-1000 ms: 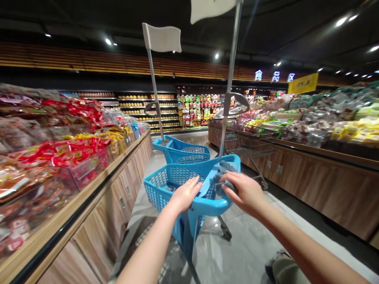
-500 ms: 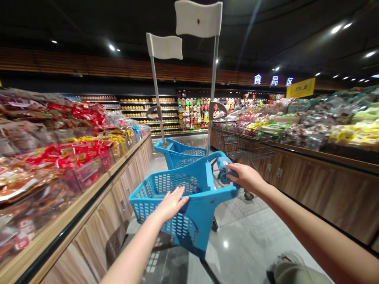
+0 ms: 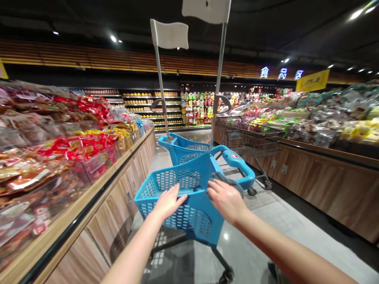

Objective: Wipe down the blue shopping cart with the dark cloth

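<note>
Cart (image 3: 192, 213) points left, long axis crosswise | my left hand (image 3: 167, 202): thumb apart | right hand (image 3: 226, 200): fingers closed over cloth (image 3: 230, 181)

Round white ceiling spotlights (image 3: 113, 38) flare against a dim black ceiling (image 3: 142, 15); a bright glint marks the glossy grey floor (image 3: 245, 260). Shadow pools beneath the blue perforated plastic cart (image 3: 211, 232). Wide-angle stretch smears shiny transparent packets (image 3: 41, 215) at the left-hand wood-grain counter's (image 3: 97, 240) near end.

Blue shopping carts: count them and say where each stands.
2: the near blue cart, with the left hand at its side rim, and the far blue cart, just beyond it. Others could be hidden behind them.
</note>
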`<action>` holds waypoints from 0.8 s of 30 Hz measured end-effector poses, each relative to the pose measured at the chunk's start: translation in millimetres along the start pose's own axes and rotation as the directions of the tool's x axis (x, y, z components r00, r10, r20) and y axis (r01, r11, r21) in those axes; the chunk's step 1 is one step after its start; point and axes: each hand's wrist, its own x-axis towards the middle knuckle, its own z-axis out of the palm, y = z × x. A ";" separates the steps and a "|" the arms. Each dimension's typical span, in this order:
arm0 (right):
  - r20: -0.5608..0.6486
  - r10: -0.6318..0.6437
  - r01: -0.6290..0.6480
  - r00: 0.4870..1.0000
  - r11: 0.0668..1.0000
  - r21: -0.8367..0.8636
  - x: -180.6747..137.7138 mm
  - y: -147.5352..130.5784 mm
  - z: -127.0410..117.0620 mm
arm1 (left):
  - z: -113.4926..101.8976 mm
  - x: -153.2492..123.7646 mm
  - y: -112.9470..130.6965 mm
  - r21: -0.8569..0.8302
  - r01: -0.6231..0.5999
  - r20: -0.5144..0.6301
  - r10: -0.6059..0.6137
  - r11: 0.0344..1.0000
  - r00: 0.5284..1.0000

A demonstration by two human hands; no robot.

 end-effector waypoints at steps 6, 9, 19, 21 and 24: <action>-0.060 0.213 -0.215 0.975 0.976 -0.038 -17.4 45.5 15.5 | -1.3 -23.0 6.3 0.016 -0.160 -0.009 0.160 0.987 0.987; -0.026 0.271 -0.272 0.962 0.955 -0.120 -26.8 108.0 12.3 | -3.2 -29.3 -19.1 0.082 -0.022 -0.080 0.028 0.996 0.996; 0.109 0.056 -0.067 0.992 0.993 0.102 -24.2 49.5 59.5 | 28.8 -25.3 7.5 -0.025 0.060 -0.063 -0.061 0.998 0.996; 0.061 0.072 -0.080 0.996 0.988 0.129 -27.3 12.5 68.7 | 30.4 -21.4 16.3 0.015 0.068 -0.039 -0.068 0.998 0.997; 0.061 0.026 -0.034 0.998 0.992 0.119 -28.6 -3.0 73.7 | 27.4 -19.1 17.0 0.056 0.065 0.005 -0.065 0.996 0.998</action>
